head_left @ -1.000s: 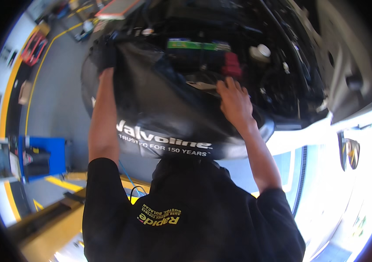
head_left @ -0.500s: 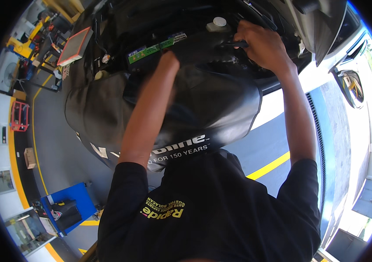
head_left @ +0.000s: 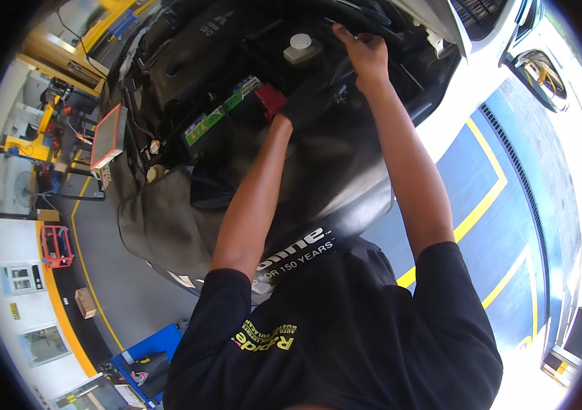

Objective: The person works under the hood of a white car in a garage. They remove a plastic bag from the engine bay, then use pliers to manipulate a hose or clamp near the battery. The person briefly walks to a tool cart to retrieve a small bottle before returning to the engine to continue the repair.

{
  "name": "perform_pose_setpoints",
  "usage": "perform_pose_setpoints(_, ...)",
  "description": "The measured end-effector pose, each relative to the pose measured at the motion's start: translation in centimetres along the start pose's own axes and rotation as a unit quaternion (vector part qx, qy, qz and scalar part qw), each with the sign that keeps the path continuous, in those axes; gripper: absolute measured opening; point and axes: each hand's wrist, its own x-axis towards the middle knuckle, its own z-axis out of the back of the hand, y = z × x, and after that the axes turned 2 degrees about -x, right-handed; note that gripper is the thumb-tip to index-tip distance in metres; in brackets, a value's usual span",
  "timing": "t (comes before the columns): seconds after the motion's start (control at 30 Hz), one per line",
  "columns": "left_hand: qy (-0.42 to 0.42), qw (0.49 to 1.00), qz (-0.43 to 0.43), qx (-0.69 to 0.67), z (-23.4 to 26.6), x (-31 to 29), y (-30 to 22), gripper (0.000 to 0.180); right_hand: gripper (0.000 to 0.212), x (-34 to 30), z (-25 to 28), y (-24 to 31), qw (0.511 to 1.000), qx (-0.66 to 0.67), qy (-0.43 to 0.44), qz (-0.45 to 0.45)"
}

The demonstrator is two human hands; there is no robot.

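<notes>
My left hand, at the end of my left forearm (head_left: 253,195), reaches into the engine bay and is hidden behind a dark panel-like part (head_left: 311,96). Just beyond the wrist is a red piece (head_left: 270,99), beside a car battery (head_left: 223,113) with a green label. Farther right, my right hand (head_left: 365,58) is raised over the bay, its thumb stretched out and its fingers curled. What those fingers hold, if anything, I cannot make out. A reservoir with a white cap (head_left: 300,42) sits to the left of this hand.
A black fender cover (head_left: 291,178) drapes over the car's front. At the left edge of the bay rests a red-framed air filter (head_left: 108,137). On the floor to the left are a blue cart (head_left: 154,345), a red rack (head_left: 57,246) and a cardboard box (head_left: 85,303).
The view has turned and shifted. My right hand has risen from the dark part, its thumb now stretched out. The red piece near my left wrist has come into sight.
</notes>
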Motion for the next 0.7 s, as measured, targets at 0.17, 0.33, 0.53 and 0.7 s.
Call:
perform_pose_setpoints(0.17, 0.124, 0.846, -0.111, 0.506, -0.2, 4.3, 1.4, 0.040, 0.030, 2.1, 0.1, -0.7, 0.976, 0.149, -0.152, -0.040)
perform_pose_setpoints(0.33, 0.184, 0.971, 0.144, 0.050, -1.0, 8.2, 2.0, 0.025, 0.085, 5.0, 2.4, -1.2, 0.989, 0.024, -0.135, -0.053)
perform_pose_setpoints(0.53, 0.184, 0.976, 0.069, 0.090, -1.6, 7.8, 6.0, 0.029, 0.104, 2.2, 1.6, -0.1, 0.992, 0.033, -0.093, -0.079)
perform_pose_setpoints(0.7, 0.102, 0.987, 0.062, -0.107, -3.0, 7.5, 3.2, 0.038, 0.111, 2.9, 3.0, -0.3, 0.997, 0.057, -0.044, -0.039)
